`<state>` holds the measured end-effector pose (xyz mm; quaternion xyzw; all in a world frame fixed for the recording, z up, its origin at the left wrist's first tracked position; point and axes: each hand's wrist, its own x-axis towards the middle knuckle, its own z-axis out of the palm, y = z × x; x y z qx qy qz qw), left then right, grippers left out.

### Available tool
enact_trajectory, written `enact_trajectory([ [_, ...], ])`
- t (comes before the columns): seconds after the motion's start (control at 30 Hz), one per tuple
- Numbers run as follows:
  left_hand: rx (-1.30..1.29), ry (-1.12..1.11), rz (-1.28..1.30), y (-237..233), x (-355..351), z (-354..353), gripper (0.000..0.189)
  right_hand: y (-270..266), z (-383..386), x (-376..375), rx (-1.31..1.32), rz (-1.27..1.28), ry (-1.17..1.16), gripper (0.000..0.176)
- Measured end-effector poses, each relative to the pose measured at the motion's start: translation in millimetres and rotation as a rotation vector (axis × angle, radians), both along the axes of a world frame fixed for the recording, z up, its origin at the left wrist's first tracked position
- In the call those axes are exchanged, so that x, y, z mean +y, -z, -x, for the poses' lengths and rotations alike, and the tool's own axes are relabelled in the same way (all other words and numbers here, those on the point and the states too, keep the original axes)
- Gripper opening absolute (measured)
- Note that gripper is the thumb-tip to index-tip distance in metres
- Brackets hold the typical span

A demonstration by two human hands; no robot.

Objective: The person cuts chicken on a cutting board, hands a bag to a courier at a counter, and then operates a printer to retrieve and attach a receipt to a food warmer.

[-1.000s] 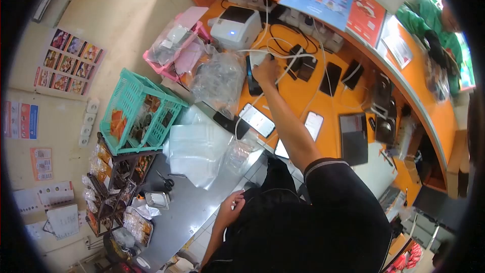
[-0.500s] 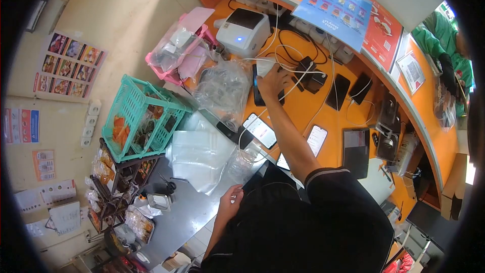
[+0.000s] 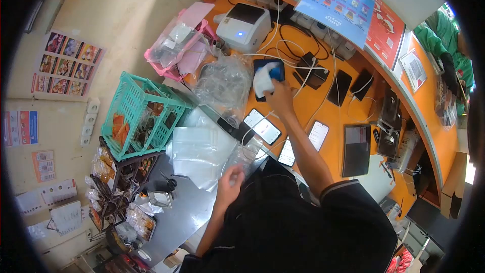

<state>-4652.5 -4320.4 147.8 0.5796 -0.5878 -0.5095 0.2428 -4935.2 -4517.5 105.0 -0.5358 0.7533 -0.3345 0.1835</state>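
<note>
My right hand (image 3: 282, 96) is closed on a crumpled white tissue (image 3: 263, 82), reaching over the counter. Beneath the tissue is a dark tablet (image 3: 259, 65) with a blue-lit screen, partly covered by the tissue and my fingers. A phone with a lit screen (image 3: 262, 127) lies just this side of it, a white cable crossing over. My left hand (image 3: 231, 184) hovers low near my body, fingers loosely curled and nothing seen in them. Closest to it are the clear plastic bags (image 3: 199, 149) stacked on the metal table.
A white label printer (image 3: 244, 29) stands at the back beside a pink basket (image 3: 164, 63). The green basket (image 3: 132, 116) holds packed food. Black adapters (image 3: 310, 70), cables and more phones (image 3: 339, 88) spread over the orange counter (image 3: 303, 108). A person in green sleeves (image 3: 437, 38) is beyond the counter.
My right hand has drawn the tissue back toward me, from the tablet's far edge onto its middle, uncovering the blue screen. My left hand has risen slightly.
</note>
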Motion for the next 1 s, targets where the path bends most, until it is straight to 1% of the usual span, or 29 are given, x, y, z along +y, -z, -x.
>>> enact_trajectory([
  [0.1,0.086,-0.050,0.173,-25.4,-59.2,39.7,0.024,-22.0,-0.2,32.0,0.090,-0.096,-0.210,0.027],
  [0.13,0.106,-0.058,0.243,-35.4,-82.3,56.7,0.023,-15.3,-0.3,37.3,0.118,-0.083,-0.234,0.030],
  [0.2,0.174,-0.035,0.246,-50.6,-128.0,93.9,0.022,7.6,1.5,47.5,0.169,-0.056,-0.279,0.035],
  [0.27,0.311,0.032,0.341,-31.3,-173.8,134.7,0.022,14.7,6.0,57.4,0.238,-0.036,-0.365,0.033],
  [0.33,0.089,0.302,0.354,10.7,-219.0,162.0,0.032,21.5,10.0,64.3,0.286,-0.053,-0.439,0.031],
  [0.37,-0.104,0.401,0.482,35.8,-227.0,171.4,0.037,25.5,12.9,65.8,0.301,-0.079,-0.468,0.031],
  [0.4,-0.300,0.495,0.609,60.1,-233.4,180.6,0.041,27.8,15.7,66.4,0.317,-0.104,-0.498,0.030],
  [0.43,-0.500,0.584,0.735,62.8,-237.2,188.2,0.046,27.5,14.9,67.8,0.288,-0.060,-0.468,0.030],
  [0.47,-0.552,0.677,0.568,65.7,-237.3,190.5,0.057,27.6,12.8,69.9,0.259,-0.018,-0.438,0.030],
  [0.5,-0.531,0.656,0.559,73.0,-236.3,192.9,0.058,28.5,14.3,71.3,0.229,0.023,-0.408,0.030],
  [0.53,-0.510,0.638,0.545,86.4,-233.5,193.6,0.059,31.9,19.4,73.0,0.224,-0.100,-0.481,0.032],
  [0.57,-0.491,0.622,0.529,100.2,-230.2,192.8,0.060,38.2,22.9,76.0,0.230,-0.061,-0.487,0.033],
  [0.6,-0.492,0.613,0.582,95.6,-226.7,191.9,0.064,42.5,24.9,78.1,0.235,-0.022,-0.494,0.033],
  [0.7,-0.653,0.511,0.587,83.8,-219.5,194.7,0.067,52.2,22.7,84.9,0.244,0.046,-0.496,0.036],
  [0.8,-0.685,0.510,0.725,88.9,-220.0,195.2,0.070,52.9,23.3,83.9,0.279,0.090,-0.487,0.039],
  [0.9,-0.623,0.462,0.809,95.6,-221.3,195.1,0.068,48.1,23.9,86.6,0.276,0.015,-0.537,0.040],
  [1.0,-0.677,0.492,0.751,91.1,-221.0,198.8,0.067,44.1,23.8,91.7,0.297,-0.003,-0.548,0.038],
])
